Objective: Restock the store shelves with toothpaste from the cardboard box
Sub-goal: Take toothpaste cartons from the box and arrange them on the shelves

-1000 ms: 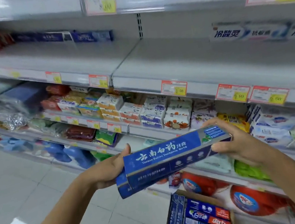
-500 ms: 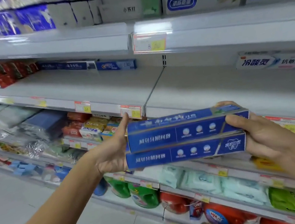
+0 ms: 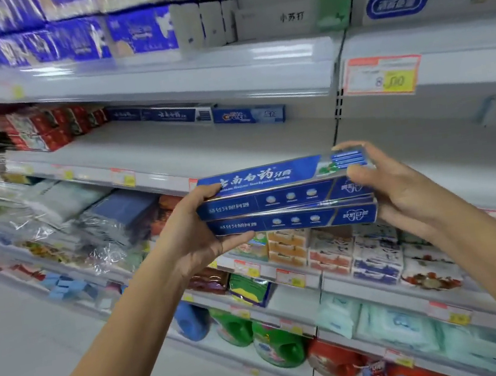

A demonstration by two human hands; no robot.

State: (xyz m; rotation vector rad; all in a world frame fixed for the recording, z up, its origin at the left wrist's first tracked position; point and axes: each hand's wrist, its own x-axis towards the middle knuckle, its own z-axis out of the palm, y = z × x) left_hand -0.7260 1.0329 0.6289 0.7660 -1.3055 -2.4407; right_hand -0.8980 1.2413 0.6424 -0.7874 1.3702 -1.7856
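- The shelving [image 3: 180, 79] fills the view. A second ago the head looked lower, at the soap rows and the cardboard box on the floor. That box is now out of sight.
- The toothpaste shelf [image 3: 178, 156] is mostly bare. A row of matching blue cartons [image 3: 163, 116] and a lighter blue carton [image 3: 249, 117] lie along its back wall.
- The two toothpaste boxes [image 3: 286, 198] were held low and askew over the cardboard box a second ago. They are now raised, squared into a near-level stack of two, and held in the air just in front of that shelf's front edge, not yet on it. I judge the carry is nearly over and placing comes next, probably in front of the matching cartons.
- The left hand [image 3: 197, 242] grips the stack's left end. Its thumb [image 3: 208, 190] lies on the top box and its fingers [image 3: 238, 239] curl under the bottom one.
- The right hand [image 3: 400, 195] clamps the right end. Its thumb [image 3: 359, 172] presses the front face and a fingertip [image 3: 339, 147] hooks over the far top edge. Both hands are spread only as wide as the two-box stack is tall.
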